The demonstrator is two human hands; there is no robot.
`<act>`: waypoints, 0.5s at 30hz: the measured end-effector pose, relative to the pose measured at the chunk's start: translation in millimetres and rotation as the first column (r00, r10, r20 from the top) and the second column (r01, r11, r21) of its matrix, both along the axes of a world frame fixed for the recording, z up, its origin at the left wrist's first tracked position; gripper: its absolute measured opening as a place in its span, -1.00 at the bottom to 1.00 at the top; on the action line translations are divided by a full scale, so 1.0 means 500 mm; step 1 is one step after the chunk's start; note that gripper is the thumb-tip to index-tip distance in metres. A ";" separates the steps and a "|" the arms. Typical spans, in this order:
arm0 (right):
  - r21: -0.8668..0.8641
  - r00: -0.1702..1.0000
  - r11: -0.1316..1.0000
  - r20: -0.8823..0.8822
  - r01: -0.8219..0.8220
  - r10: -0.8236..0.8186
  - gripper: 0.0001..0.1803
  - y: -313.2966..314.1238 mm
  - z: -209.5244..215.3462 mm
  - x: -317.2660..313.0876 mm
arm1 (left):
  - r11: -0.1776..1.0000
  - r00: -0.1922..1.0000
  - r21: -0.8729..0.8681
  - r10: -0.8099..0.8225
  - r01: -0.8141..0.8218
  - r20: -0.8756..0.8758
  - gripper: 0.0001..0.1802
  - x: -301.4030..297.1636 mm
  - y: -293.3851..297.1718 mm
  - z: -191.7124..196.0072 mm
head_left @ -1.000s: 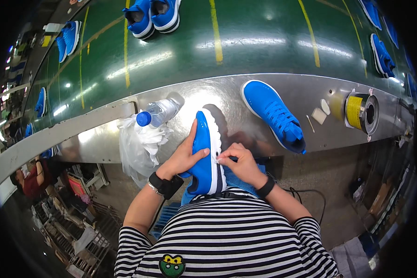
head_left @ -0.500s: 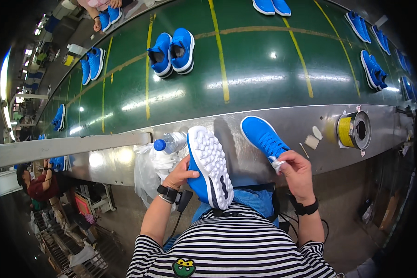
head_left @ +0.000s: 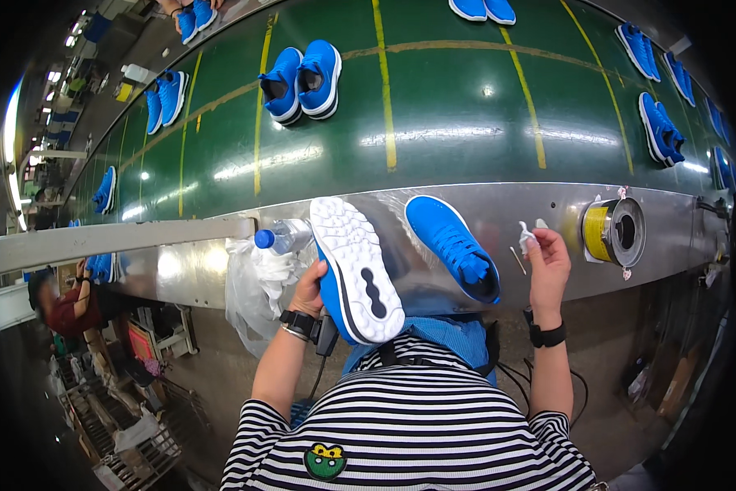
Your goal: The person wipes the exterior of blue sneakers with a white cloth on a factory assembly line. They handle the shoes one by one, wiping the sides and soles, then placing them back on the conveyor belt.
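My left hand (head_left: pixel 309 290) grips a blue sneaker (head_left: pixel 356 266) by its side, the knobbly white sole turned up toward me. To its right, the matching sneaker (head_left: pixel 448 239) rests upright on the metal ledge, toe away from me, touched by neither hand. Between the fingertips of my right hand (head_left: pixel 550 263) is a small crumpled white cloth (head_left: pixel 527 234), pinched above the ledge. Just below the cloth lies a thin white stick (head_left: pixel 518 260). A pale flat piece beside my right fingers is mostly hidden.
An open tin with a yellow band (head_left: pixel 599 232) stands on the ledge at right. At left are a clear bottle with a blue cap (head_left: pixel 284 237), a plastic bag (head_left: pixel 249 299) and a pale metal bar (head_left: pixel 122 245). Beyond, a green conveyor belt (head_left: pixel 433 98) carries several blue sneaker pairs.
My right hand has drawn the white cloth away from the resting sneaker, to the right and over the small pale pieces. The held sneaker has shifted slightly left and away from me.
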State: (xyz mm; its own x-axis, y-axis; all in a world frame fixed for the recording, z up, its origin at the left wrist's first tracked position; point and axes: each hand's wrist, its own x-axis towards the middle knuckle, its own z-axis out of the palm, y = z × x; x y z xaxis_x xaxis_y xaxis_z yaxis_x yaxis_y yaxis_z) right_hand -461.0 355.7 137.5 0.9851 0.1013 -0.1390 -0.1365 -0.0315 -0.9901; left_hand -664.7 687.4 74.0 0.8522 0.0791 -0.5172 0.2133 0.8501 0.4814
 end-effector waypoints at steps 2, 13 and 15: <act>-0.038 1.000 0.999 -0.001 0.007 -0.007 -0.86 -0.034 -0.021 0.018 | 0.998 0.999 -0.029 0.047 -0.047 -0.018 -0.33 0.001 -0.003 -0.005; -0.446 0.978 0.883 0.199 0.148 -0.063 -0.88 -0.111 -0.109 0.069 | 0.108 0.844 0.837 -0.053 0.536 -0.533 -0.29 0.122 -0.039 0.075; -0.541 0.965 0.824 0.260 0.166 -0.023 -0.85 -0.121 -0.145 0.077 | -0.047 0.808 0.807 -0.011 0.588 -0.589 -0.23 0.140 -0.056 0.046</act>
